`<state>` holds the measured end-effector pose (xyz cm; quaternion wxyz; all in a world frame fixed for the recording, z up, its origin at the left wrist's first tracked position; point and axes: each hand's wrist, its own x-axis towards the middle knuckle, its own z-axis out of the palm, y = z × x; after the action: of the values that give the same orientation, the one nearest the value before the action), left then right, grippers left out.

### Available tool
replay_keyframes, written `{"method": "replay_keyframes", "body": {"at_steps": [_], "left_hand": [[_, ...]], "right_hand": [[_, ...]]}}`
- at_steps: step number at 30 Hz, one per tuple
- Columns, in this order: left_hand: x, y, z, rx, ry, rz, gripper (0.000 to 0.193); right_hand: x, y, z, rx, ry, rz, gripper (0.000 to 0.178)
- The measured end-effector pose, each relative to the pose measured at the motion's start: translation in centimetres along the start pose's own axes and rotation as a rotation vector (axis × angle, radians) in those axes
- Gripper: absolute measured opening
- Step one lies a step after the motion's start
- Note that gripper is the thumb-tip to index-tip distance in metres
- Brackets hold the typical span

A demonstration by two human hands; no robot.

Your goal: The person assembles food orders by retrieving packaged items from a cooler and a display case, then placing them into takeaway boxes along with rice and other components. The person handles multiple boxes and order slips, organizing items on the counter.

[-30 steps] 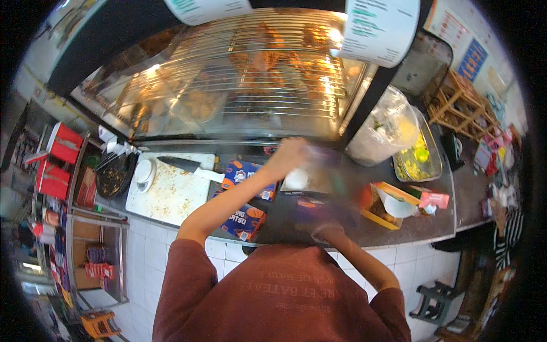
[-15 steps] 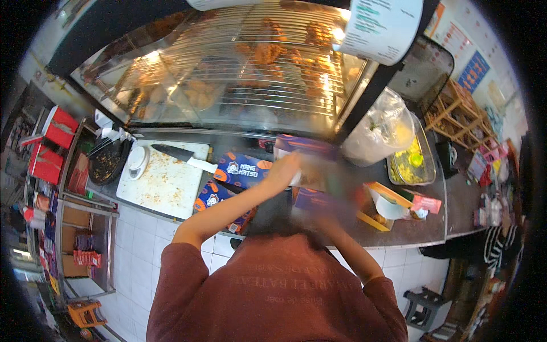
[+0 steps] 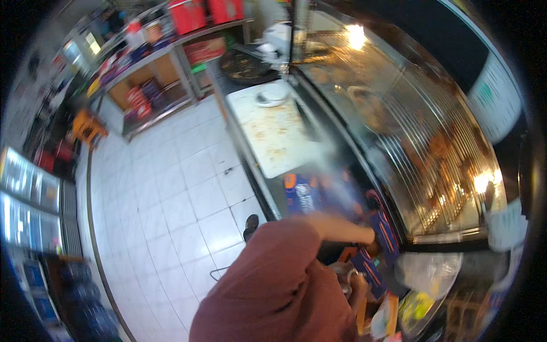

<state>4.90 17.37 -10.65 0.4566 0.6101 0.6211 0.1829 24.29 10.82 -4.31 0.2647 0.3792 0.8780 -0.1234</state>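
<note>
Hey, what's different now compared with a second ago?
The view has swung left, bringing a glass-door fridge into sight; the cutting board appears higher and farther right. The left hand stays at the open purple box; the right hand is close by, its grip too blurred to tell. The scale stays on the cutting board.

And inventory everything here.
Display case: one, black frame, upper right
Food pieces: uncounted, brown, inside case
Board: one, white, upper centre
Round object: one, white, on board
Knife: one, dark blade, board's right
Pan: one, black, beyond board
Cartons: count blurred, blue and orange, below board
Box panels: two, blue and orange, lower right
Plastic bag: one, clear, lower right
Yellow bits: uncounted, yellow, below bag
Containers: two, red, top
Stool: one, orange, left
Tiles: many, white, left
Shirt: one, maroon, lower centre
Left hand: one, bare, beside panels
Right hand: one, bare, beside panels
</note>
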Motion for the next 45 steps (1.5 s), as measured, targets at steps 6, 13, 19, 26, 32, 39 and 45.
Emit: {"method": "replay_keyframes", "body": {"at_steps": [6,13,19,26,32,39,45], "left_hand": [[1.2,-0.4,-0.5,-0.760,-0.110,-0.197,0.026],[2.2,-0.3,-1.3,-1.284,-0.245,-0.267,0.029],[-2.1,2.9,0.9,-1.884,-0.077,-0.059,0.051],[-5.8,3.4,0.2,-2.331,0.116,-0.384,0.083],[-12.2,3.8,0.3,-2.723,-0.367,0.173,0.067],[-16.8,7.6,0.8,-2.884,-0.329,0.484,0.062],[-23.9,10.8,2.1,-2.958,-0.432,0.413,0.059]], "right_hand": [[-1.2,0.5,-1.1,0.378,0.090,-0.095,0.042],[-2.9,-1.2,-3.9,0.998,-0.085,-0.281,0.046],[-3.2,-1.6,-3.5,1.582,-0.332,-0.457,0.050],[-1.4,-2.2,3.4,2.148,-0.373,-0.282,0.057],[-3.2,-7.7,0.5,2.243,-0.229,-0.335,0.064],[-1.1,-6.3,6.6,1.610,0.458,-0.502,0.073],[-4.2,-9.3,3.8,1.775,0.660,-0.421,0.061]]}}
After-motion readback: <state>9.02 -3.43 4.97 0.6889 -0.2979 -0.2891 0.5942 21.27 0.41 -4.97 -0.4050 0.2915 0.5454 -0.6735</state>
